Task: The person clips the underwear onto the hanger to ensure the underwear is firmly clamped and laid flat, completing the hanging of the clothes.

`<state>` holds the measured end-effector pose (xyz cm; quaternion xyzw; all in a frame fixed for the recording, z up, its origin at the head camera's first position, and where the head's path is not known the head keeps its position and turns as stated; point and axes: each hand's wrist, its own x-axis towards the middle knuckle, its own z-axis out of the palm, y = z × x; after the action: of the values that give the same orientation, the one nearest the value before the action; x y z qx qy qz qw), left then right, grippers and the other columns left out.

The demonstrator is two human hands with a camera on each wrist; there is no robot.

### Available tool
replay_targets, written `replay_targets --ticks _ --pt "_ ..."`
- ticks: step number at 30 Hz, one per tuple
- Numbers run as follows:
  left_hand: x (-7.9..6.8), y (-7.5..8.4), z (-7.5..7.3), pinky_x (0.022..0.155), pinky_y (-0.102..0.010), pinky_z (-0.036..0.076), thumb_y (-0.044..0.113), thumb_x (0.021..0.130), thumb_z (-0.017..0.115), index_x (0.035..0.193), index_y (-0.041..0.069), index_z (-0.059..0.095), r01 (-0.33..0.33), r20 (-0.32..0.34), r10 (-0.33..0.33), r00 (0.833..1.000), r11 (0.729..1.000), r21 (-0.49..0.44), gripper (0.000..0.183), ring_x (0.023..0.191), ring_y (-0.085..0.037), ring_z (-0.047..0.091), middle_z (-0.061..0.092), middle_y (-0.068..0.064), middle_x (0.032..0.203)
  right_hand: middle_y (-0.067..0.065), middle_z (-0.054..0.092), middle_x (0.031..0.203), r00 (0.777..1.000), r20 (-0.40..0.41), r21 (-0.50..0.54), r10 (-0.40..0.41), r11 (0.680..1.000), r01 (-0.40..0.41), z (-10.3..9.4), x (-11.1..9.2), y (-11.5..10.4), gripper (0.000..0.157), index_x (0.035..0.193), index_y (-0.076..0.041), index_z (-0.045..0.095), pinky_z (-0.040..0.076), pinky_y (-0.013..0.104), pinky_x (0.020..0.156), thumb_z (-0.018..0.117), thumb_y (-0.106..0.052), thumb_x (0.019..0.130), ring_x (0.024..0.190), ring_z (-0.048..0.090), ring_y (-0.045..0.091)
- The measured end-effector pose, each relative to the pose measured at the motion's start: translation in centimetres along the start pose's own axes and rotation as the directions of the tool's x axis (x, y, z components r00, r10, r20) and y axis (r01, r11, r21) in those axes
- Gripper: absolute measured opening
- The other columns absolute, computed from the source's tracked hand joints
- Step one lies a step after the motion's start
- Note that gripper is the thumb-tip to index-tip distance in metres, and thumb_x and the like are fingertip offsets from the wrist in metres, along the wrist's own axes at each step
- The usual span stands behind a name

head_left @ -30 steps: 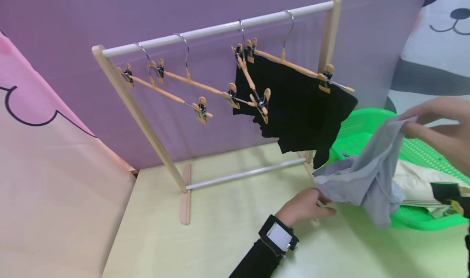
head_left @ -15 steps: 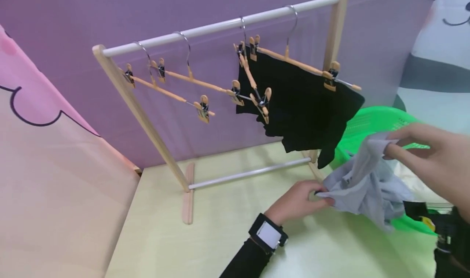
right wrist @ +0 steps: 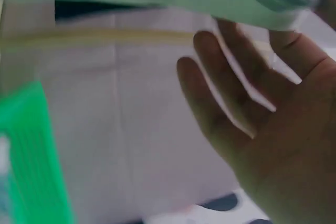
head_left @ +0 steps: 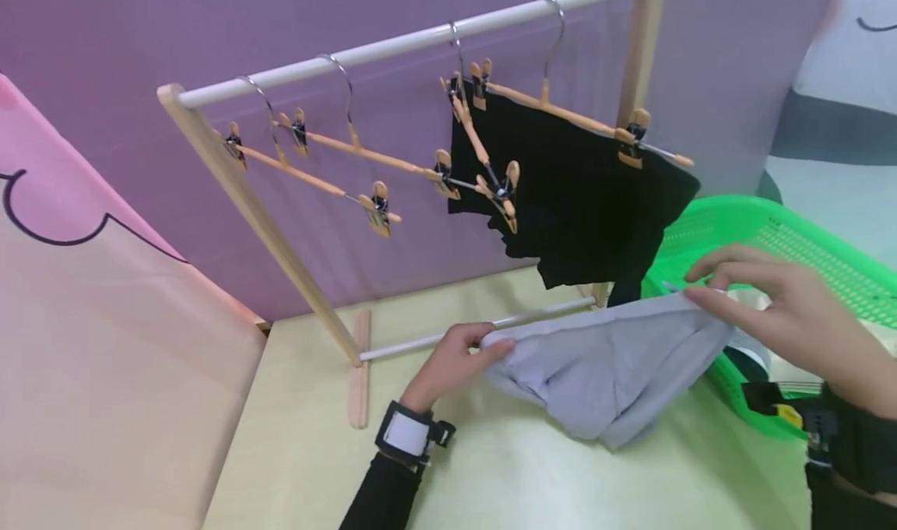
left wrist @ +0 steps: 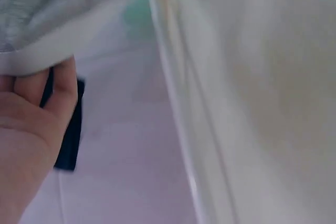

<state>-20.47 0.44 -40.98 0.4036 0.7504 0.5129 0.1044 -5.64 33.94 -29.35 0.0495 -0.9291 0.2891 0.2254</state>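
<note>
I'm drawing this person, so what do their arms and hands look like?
The left hand and right hand wear no gloves. The left sleeve and right sleeve are black. The left wrist has a black band with a white rectangle. The right wrist has a wide black strap and a small yellow mark on dark gear.

I have the cloth [head_left: 610, 366] between my left hand [head_left: 455, 363] and right hand [head_left: 785, 300], before the rack [head_left: 413, 40] bearing the hangers [head_left: 392, 162], with the basket [head_left: 725, 217] to its right.
</note>
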Motion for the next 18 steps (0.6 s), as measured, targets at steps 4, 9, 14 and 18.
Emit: replay_targets --ticks 4,9,14,18 --pt "-1.5 0.5 -2.6 0.063 -0.022 0.041 0.025 0.096 0.067 0.074 0.01 0.061 -0.046 -0.018 0.045 0.999 0.996 -0.08 0.028 0.068 -0.007 0.049 0.054 0.006 0.071 -0.008 0.069 0.104 0.986 0.11 0.181 0.122 0.973 -0.141 0.3 0.0 0.8 0.022 0.077 -0.013 0.063 0.043 0.013 0.074 0.062 -0.016 0.099 0.096 0.057 0.004" --pt "-3.8 2.6 -6.4 0.052 -0.02 0.04 0.019 0.096 0.065 0.074 0.003 0.061 -0.197 -0.18 0.168 0.969 0.968 -0.157 0.028 0.059 -0.003 0.049 0.055 0.011 0.068 0.002 0.063 0.087 0.978 0.135 0.517 0.158 0.831 -0.206 1.1 0.1 2.2 0.03 0.075 -0.002 0.054 0.052 0.026 0.064 0.051 -0.01 0.104 0.078 0.061 0.016" --pt "-6.2 4.8 -9.0 0.052 -0.023 0.043 0.01 0.094 0.067 0.072 0.004 0.06 -0.219 -0.22 0.189 0.957 0.969 -0.118 0.023 0.06 -0.004 0.052 0.057 0.01 0.068 0.006 0.063 0.087 0.993 0.117 0.742 0.03 0.662 -0.108 1.5 0.3 2.5 0.025 0.08 0.003 0.058 0.053 0.025 0.065 0.046 0.005 0.102 0.076 0.062 0.017" --pt "-7.2 5.6 -9.9 0.061 -0.025 0.046 0.003 0.091 0.069 0.073 0.006 0.058 -0.209 -0.188 0.197 0.962 0.977 -0.046 0.021 0.068 -0.007 0.053 0.056 0.008 0.071 0.01 0.064 0.099 0.991 0.129 0.734 -0.038 0.676 -0.069 1.7 0.5 2.4 0.024 0.084 0.005 0.059 0.052 0.023 0.074 0.043 0.008 0.101 0.091 0.06 0.018"
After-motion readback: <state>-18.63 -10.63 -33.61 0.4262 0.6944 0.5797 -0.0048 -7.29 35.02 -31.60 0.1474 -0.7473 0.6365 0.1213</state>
